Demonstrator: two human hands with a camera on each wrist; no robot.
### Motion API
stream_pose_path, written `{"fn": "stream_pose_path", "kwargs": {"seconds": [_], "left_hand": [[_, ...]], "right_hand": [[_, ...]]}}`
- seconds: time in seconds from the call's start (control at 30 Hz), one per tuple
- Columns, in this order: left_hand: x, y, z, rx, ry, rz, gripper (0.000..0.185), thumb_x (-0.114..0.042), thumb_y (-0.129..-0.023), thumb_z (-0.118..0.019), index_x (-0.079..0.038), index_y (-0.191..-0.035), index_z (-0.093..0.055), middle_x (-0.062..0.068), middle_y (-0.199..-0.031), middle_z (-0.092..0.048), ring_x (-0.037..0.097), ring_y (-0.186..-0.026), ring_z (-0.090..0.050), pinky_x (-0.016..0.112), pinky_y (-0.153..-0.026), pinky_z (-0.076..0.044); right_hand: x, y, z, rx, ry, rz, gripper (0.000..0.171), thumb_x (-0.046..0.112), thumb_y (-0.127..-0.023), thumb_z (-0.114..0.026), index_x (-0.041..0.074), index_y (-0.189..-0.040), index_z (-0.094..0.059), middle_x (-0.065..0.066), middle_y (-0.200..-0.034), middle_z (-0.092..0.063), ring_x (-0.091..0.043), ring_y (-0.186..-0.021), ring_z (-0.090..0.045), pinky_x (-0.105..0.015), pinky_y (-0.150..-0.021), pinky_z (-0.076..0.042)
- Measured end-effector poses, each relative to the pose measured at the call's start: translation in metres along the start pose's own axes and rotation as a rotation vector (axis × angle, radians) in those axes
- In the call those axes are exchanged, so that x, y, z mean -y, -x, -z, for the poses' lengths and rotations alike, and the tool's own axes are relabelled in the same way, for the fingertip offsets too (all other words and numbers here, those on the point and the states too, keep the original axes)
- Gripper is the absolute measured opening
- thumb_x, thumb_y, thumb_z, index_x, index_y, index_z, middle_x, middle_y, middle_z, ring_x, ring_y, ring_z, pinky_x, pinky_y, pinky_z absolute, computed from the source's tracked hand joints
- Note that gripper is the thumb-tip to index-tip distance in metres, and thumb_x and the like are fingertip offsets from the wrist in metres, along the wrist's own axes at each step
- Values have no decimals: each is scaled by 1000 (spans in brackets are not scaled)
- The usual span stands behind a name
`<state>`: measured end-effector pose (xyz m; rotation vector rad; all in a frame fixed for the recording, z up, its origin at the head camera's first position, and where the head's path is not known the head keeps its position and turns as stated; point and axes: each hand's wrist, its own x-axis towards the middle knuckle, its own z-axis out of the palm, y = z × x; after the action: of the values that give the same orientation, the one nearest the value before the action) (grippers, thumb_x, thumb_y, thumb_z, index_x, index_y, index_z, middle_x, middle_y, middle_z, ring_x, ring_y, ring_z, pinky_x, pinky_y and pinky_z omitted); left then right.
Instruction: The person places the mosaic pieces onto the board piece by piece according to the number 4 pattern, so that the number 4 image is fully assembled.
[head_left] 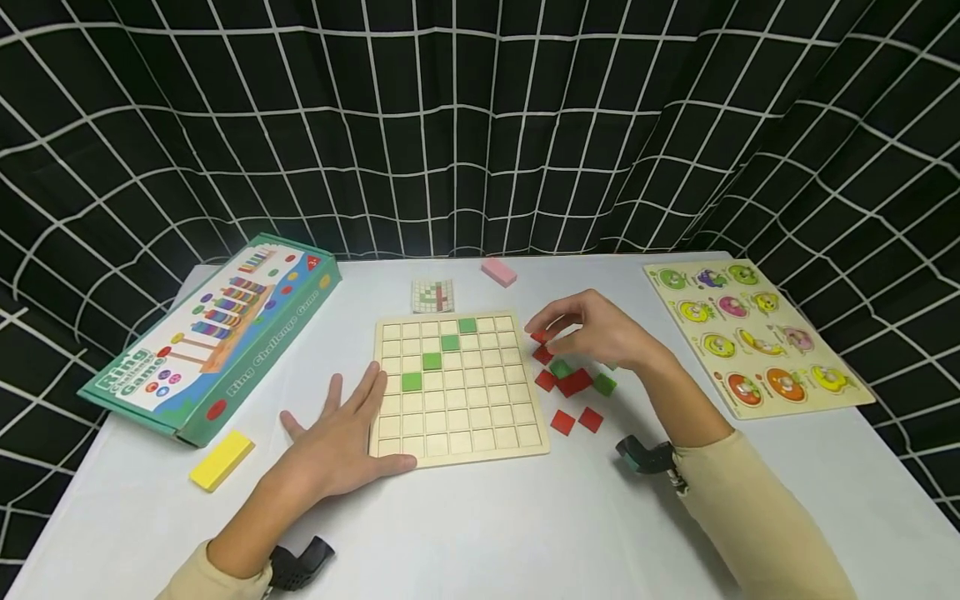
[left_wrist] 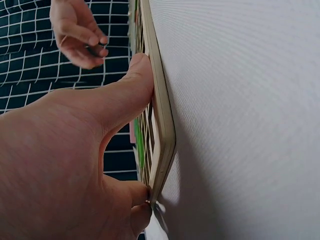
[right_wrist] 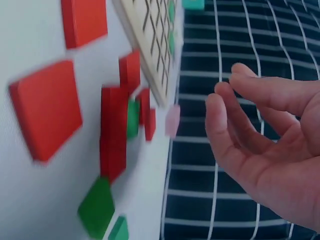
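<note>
A wooden grid board (head_left: 480, 417) lies mid-table, with several green square tiles (head_left: 431, 361) set in a diagonal on it. My left hand (head_left: 337, 442) rests at its left side, fingers spread along the edge. In the left wrist view the thumb (left_wrist: 137, 75) presses the board's rim (left_wrist: 162, 125). Right of the board lie loose red tiles (head_left: 563, 422) and green tiles (head_left: 604, 384). Above these hovers my right hand (head_left: 600, 329), fingers loosely bent. Seen from the right wrist, its fingertips (right_wrist: 216, 112) are apart from the tiles, with nothing visible between them.
Behind the board lie a small pattern card (head_left: 432, 297) and a pink block (head_left: 498, 272). A ring game box (head_left: 217, 333) and a yellow block (head_left: 222, 461) lie at left. A fruit puzzle board (head_left: 757, 342) lies at right.
</note>
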<state>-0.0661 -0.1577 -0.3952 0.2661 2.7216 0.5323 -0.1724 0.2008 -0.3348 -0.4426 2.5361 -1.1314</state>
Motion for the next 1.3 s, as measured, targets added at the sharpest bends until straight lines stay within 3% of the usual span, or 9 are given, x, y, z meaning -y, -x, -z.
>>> {"fn": "stream_pose_path", "kwargs": {"seconds": [0.3,0.7,1.13,1.3], "left_hand": [[-1,-1,1,-2,9,4,128,-79,-78,-71,-15,-169,-10,2,-178,0,53,-158,4,97,-92,8],[-2,0,-1,7,6,5,128,-80,-78,-71,-15,-169,-9,2,-178,1,53,-158,4,97,-92,7],[-1,3,1,3,21,1,128,-80,-78,-70,-15,-169,-9,1,-178,1,54,-158,5,97,-92,8],[0,2,1,2,17,-5,128,-81,-78,-70,-15,-169,-9,1,-178,1,53,-158,5,97,-92,9]], "right_hand": [[-32,16,21,0,-34,-59,35,-7,-88,-68,1,-121,-76,-18,-125,-72,-36,-117,-64,-35,-87,-56],[-68,22,40,-25,40,-81,34,-9,-86,-67,3,-116,-78,-17,-121,-73,-35,-112,-63,-32,-87,-53],[-89,19,45,20,56,-98,37,-12,-78,-72,2,-111,-79,-17,-121,-72,-32,-107,-59,-34,-90,-51],[-90,22,45,25,61,-88,36,-15,-77,-73,2,-108,-80,-16,-115,-74,-30,-101,-59,-31,-85,-53]]}}
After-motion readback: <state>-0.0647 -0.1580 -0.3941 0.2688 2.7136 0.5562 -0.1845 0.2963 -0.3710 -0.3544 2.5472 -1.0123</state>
